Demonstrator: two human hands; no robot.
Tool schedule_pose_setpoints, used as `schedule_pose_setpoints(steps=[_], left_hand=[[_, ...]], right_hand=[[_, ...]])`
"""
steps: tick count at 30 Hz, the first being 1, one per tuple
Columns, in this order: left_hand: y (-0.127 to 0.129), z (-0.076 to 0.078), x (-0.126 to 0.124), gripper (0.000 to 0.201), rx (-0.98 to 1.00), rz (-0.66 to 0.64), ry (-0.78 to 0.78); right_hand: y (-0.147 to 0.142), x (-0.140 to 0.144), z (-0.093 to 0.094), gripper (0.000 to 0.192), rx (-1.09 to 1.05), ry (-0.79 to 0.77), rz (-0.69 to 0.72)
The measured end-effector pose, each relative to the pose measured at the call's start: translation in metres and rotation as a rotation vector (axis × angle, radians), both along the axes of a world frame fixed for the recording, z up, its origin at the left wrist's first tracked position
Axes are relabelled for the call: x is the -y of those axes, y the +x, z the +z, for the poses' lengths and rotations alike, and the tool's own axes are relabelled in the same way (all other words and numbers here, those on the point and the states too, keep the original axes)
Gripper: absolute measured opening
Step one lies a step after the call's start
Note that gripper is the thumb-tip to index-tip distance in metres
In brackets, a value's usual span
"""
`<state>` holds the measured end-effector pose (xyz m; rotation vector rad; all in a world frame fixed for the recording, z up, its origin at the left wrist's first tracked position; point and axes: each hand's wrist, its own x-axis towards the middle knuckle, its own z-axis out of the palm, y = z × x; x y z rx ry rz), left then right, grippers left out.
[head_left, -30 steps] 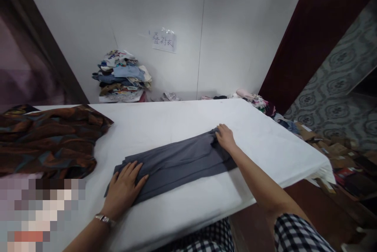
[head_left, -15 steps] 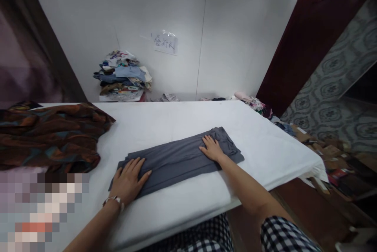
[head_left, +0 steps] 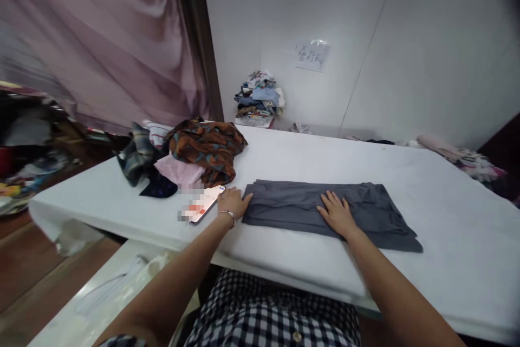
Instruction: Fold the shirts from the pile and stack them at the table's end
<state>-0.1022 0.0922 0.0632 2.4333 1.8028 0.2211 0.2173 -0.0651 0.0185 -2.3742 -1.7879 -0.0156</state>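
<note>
A dark grey garment [head_left: 292,209], folded into a long strip, lies on the white-covered table. My right hand [head_left: 337,214] rests flat on its middle with the fingers spread. Just off the garment's left end is my left hand [head_left: 234,202], which wears a bracelet. Its thumb points toward the cloth's edge, and its other fingers are stretched out close by the phone [head_left: 209,203]. Whether those fingers touch the phone I cannot tell. The phone lies screen up, partly pixelated.
Left of the phone lie a brown patterned cloth [head_left: 207,144], a pink cloth [head_left: 181,169] and a plaid cloth [head_left: 140,155]. A pile of folded clothes [head_left: 260,99] stands behind the table's far edge. More clothes [head_left: 459,155] lie at the far right. A pink curtain [head_left: 122,38] hangs at left.
The view has turned left, bringing the phone and more cloths into sight. My left hand has slid off the garment toward the phone. My right hand now lies nearer the garment's middle.
</note>
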Motion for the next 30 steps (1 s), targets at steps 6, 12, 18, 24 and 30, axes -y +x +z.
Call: schedule_pose_setpoints(steps=[6, 12, 18, 24, 30], left_hand=[[0.025, 0.0, 0.01, 0.037, 0.079, -0.006, -0.057], [0.043, 0.002, 0.002, 0.033, 0.167, 0.043, -0.144], [0.045, 0.009, -0.012, 0.062, 0.308, 0.183, -0.296], [0.044, 0.023, -0.014, 0.029, 0.438, 0.188, -0.488], [0.048, 0.023, -0.009, 0.023, 0.458, 0.174, -0.486]], right_hand=[[0.001, -0.001, -0.007, 0.056, -0.009, 0.011, 0.0], [0.005, 0.001, -0.007, 0.049, -0.137, 0.103, 0.025], [0.013, 0.001, -0.012, 0.043, -0.257, 0.178, 0.049], [0.018, 0.0, -0.012, 0.039, -0.359, 0.229, 0.069], [0.021, -0.001, -0.017, 0.037, -0.443, 0.332, 0.104]])
